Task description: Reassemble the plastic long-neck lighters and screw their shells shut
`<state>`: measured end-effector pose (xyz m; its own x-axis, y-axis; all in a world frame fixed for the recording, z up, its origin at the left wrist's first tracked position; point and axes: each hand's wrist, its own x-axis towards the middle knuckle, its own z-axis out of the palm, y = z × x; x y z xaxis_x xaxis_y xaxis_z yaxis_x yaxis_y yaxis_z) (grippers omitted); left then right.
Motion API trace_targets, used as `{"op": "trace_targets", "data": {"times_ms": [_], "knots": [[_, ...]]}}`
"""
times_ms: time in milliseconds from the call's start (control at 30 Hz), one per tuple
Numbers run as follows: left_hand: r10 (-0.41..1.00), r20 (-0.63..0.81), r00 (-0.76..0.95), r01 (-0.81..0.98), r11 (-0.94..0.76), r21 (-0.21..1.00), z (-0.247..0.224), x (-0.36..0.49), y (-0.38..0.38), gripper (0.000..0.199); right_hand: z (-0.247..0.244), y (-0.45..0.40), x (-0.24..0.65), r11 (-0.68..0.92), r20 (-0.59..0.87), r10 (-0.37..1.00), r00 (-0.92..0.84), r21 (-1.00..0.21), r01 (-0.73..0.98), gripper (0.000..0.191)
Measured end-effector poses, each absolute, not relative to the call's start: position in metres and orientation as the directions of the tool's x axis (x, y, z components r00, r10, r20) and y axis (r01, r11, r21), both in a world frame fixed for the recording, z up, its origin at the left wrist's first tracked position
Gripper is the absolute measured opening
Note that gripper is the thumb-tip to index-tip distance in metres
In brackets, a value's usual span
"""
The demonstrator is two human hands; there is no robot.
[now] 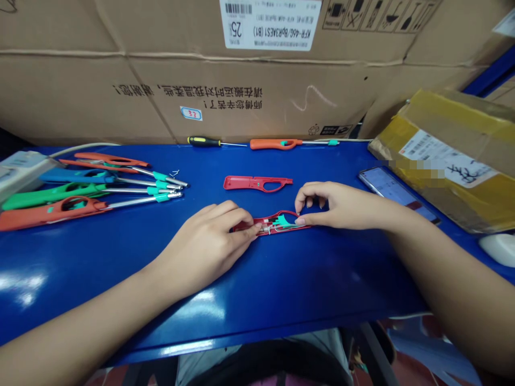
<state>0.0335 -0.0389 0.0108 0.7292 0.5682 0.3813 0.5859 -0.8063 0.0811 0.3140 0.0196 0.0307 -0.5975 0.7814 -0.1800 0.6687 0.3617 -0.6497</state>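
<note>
On the blue table in front of me lies an opened red lighter casing, its inner parts showing. A green trigger, thin wires and small metal parts sit inside it. My left hand is closed on the casing's left end, thumb and fingertips pressed at the inner parts. At the other end, my right hand has thumb and index finger bent in a pinch on the casing's edge beside the trigger. Just beyond lies the matching red half shell, untouched.
Several long-nosed lighters lie at the left beside a white power strip, with small screws nearby. A screwdriver and an orange lighter rest at the back. A phone and a taped box are right.
</note>
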Motion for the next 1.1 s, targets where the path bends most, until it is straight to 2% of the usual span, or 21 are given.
{"op": "trace_targets", "data": {"times_ms": [267, 467, 567, 767, 1100], "knots": [[0.577, 0.37, 0.728, 0.582, -0.806, 0.111, 0.009, 0.033, -0.039, 0.023, 0.03, 0.019, 0.314, 0.361, -0.173, 0.783, -0.598, -0.656, 0.663, 0.031], [0.584, 0.364, 0.725, 0.583, -0.803, 0.127, 0.009, 0.033, -0.039, 0.021, 0.03, 0.017, 0.313, 0.507, -0.021, 0.728, -0.685, -0.657, 0.558, 0.019], [0.582, 0.368, 0.726, 0.578, -0.805, 0.132, 0.009, 0.033, -0.039, 0.022, 0.026, 0.015, 0.307, 0.525, 0.022, 0.736, -0.677, -0.649, 0.55, 0.015], [0.587, 0.362, 0.724, 0.582, -0.802, 0.137, 0.009, 0.034, -0.039, 0.022, 0.02, 0.015, 0.3, 0.499, -0.001, 0.744, -0.668, -0.664, 0.557, 0.011], [0.592, 0.357, 0.723, 0.582, -0.8, 0.148, 0.009, 0.033, -0.039, 0.023, 0.017, 0.016, 0.297, 0.432, -0.036, 0.774, -0.632, -0.7, 0.569, 0.016]]}}
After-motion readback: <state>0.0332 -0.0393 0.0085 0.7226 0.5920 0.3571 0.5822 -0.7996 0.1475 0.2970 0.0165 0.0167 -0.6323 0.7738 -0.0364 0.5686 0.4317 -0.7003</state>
